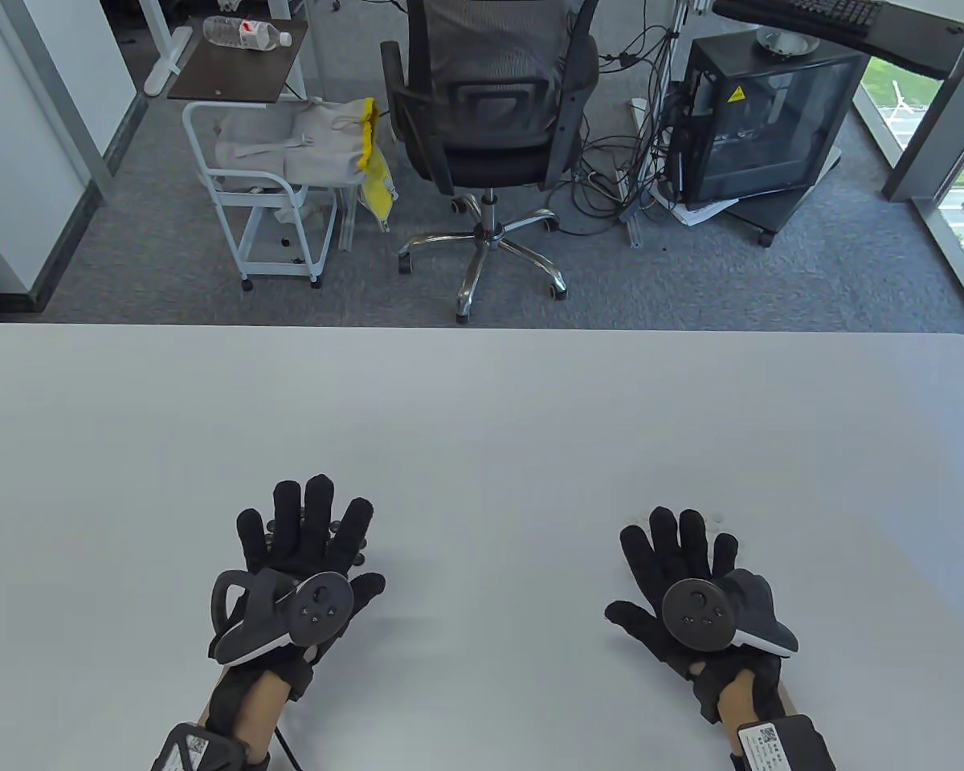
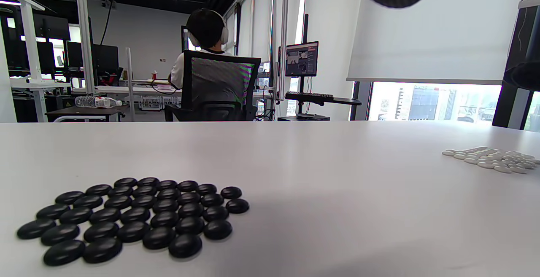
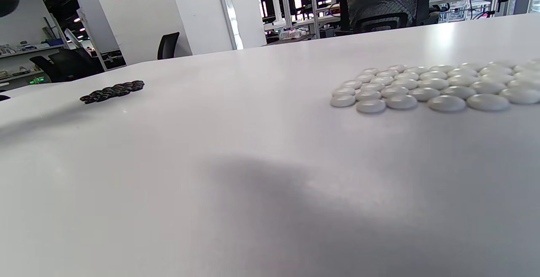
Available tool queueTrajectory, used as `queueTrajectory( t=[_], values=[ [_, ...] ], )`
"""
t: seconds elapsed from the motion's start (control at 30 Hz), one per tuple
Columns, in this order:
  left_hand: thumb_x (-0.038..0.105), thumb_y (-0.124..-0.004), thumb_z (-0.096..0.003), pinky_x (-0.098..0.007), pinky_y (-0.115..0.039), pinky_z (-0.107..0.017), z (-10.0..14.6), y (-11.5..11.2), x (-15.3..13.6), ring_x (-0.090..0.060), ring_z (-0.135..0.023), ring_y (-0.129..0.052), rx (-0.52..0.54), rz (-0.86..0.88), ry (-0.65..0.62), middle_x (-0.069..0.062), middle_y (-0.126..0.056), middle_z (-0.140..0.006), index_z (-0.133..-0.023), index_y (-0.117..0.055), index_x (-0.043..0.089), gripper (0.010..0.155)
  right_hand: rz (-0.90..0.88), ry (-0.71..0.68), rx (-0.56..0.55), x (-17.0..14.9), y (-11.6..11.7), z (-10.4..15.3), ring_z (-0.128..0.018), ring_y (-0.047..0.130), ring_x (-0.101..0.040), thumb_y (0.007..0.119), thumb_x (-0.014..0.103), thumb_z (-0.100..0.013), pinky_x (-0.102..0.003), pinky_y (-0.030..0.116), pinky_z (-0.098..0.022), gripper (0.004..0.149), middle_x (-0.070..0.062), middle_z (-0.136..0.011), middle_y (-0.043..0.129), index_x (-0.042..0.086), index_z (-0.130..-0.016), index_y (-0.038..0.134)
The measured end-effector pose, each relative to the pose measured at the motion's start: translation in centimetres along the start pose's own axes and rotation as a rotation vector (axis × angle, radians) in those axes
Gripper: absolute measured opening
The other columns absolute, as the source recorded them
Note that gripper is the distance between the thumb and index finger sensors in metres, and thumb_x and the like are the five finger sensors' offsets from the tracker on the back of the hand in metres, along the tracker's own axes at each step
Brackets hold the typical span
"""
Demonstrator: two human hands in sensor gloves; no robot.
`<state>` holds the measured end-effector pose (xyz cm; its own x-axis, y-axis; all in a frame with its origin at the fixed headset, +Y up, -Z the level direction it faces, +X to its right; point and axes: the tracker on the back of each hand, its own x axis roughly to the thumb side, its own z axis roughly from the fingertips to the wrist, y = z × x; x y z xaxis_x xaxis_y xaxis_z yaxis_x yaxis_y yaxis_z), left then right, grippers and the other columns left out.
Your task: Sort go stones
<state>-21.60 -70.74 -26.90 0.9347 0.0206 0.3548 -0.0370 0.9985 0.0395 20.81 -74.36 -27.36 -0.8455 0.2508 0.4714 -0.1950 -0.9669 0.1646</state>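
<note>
Several black Go stones (image 2: 135,218) lie packed in a flat patch on the white table (image 1: 482,418); the right wrist view shows them far off as the black stones (image 3: 113,91). Several white stones (image 3: 426,87) form a second patch, seen small in the left wrist view as white stones (image 2: 491,159). In the table view my left hand (image 1: 309,530) hovers spread flat over the black patch, which peeks out as black stones (image 1: 271,528) between the fingers. My right hand (image 1: 679,546) is spread flat over the white patch, mostly hiding it. Neither hand holds anything.
Beyond the table's far edge stand an office chair (image 1: 482,120), a white trolley (image 1: 265,193) with grey cloth, and a black computer case (image 1: 763,120) with cables. A person sits at a desk in the background of the left wrist view.
</note>
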Motion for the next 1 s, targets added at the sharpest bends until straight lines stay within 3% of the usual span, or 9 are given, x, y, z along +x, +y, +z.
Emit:
queueTrajectory(
  t=[0.5,0.8,1.0],
  values=[
    [0.063,-0.052,-0.0555,-0.082,0.003,-0.049,-0.3,-2.9,0.0,-0.055,-0.094,0.017,-0.173,-0.001,-0.020,-0.026,0.012,-0.115,-0.119,-0.017,0.025,0.082,0.043,0.013,-0.005,0.2,0.1,0.1,-0.091,-0.008,-0.066,0.053,0.059,-0.059,-0.088,-0.002,-0.045,0.089,-0.043,-0.110,0.001,0.001,-0.116,0.016],
    [0.069,-0.047,-0.0551,-0.082,0.005,-0.045,-0.2,-3.2,-0.2,-0.053,-0.093,0.021,-0.226,0.007,-0.004,-0.020,0.014,-0.116,-0.120,-0.015,0.027,0.084,0.060,0.014,-0.001,0.3,0.2,0.0,-0.091,-0.008,-0.067,0.052,0.062,-0.060,-0.088,-0.004,-0.042,0.090,-0.043,-0.111,0.001,0.001,-0.117,0.018],
    [0.070,-0.047,-0.0550,-0.082,0.006,-0.045,-0.2,-3.2,-0.3,-0.054,-0.093,0.021,-0.246,0.018,0.005,-0.023,0.015,-0.116,-0.120,-0.012,0.025,0.086,0.060,0.010,0.008,0.4,0.2,0.0,-0.092,-0.008,-0.067,0.051,0.062,-0.060,-0.088,-0.005,-0.042,0.089,-0.043,-0.112,0.001,0.002,-0.117,0.018]
  ],
)
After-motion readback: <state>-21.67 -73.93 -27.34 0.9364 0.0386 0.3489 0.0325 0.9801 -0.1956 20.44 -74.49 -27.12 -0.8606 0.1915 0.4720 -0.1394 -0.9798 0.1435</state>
